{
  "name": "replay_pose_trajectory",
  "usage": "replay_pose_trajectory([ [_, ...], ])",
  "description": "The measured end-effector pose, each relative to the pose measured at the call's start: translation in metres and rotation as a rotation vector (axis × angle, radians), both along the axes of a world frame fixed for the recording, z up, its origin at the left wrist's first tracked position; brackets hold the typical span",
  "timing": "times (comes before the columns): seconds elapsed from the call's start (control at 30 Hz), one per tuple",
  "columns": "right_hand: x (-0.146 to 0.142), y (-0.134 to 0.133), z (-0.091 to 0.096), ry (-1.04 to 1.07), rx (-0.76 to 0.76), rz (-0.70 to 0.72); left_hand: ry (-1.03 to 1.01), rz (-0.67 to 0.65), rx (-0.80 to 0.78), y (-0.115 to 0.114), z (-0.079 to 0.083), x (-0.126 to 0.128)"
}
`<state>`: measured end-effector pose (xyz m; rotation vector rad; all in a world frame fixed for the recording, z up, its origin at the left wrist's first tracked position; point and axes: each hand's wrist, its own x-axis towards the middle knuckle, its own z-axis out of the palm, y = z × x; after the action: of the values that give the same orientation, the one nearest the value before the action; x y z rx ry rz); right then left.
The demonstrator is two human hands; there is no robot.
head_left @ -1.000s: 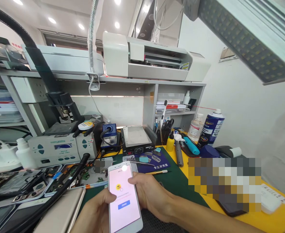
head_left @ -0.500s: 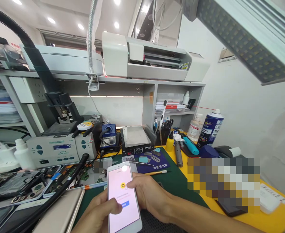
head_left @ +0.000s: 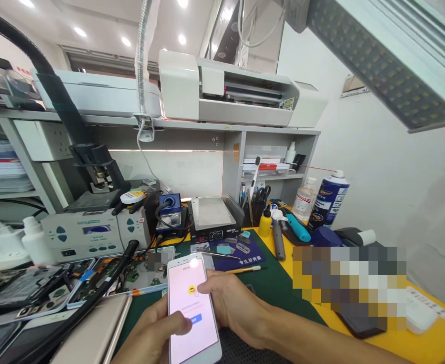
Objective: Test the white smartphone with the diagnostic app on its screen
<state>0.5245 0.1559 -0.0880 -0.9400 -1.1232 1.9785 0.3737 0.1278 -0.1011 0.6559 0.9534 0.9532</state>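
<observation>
A white smartphone [head_left: 192,309] with a lit pink screen sits low in the middle of the view, above the green mat [head_left: 279,283]. My left hand [head_left: 152,336] grips its left edge from below, with the thumb lying across the screen near a blue button. My right hand [head_left: 232,306] wraps the phone's right edge, its thumb resting by a yellow icon near the screen's middle. Both hands are closed round the phone.
To the left lie opened phones and circuit boards [head_left: 104,280], a gold phone back [head_left: 93,333] and a soldering station [head_left: 93,232]. Behind stand a hot plate [head_left: 214,217], a tool cup with scissors [head_left: 258,202], a spray can [head_left: 328,199] and bottles. A lamp panel [head_left: 381,55] hangs upper right.
My left thumb has moved from the phone's left edge onto the screen near the blue button. My right thumb has slid down from the top edge to the yellow icon.
</observation>
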Motion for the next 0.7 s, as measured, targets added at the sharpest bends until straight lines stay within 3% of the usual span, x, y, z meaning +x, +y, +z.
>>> replay_pose_trajectory([
  [0.23,-0.002,-0.002,0.001,0.001,-0.010,-0.015,-0.024,-0.009,-0.075,-0.004,0.013,-0.006],
  [0.37,-0.001,-0.002,0.002,-0.006,-0.003,-0.015,0.001,-0.065,-0.054,-0.006,0.013,-0.009],
  [0.7,0.000,-0.001,0.000,-0.016,0.010,-0.006,0.050,-0.063,-0.041,-0.006,0.010,-0.010],
])
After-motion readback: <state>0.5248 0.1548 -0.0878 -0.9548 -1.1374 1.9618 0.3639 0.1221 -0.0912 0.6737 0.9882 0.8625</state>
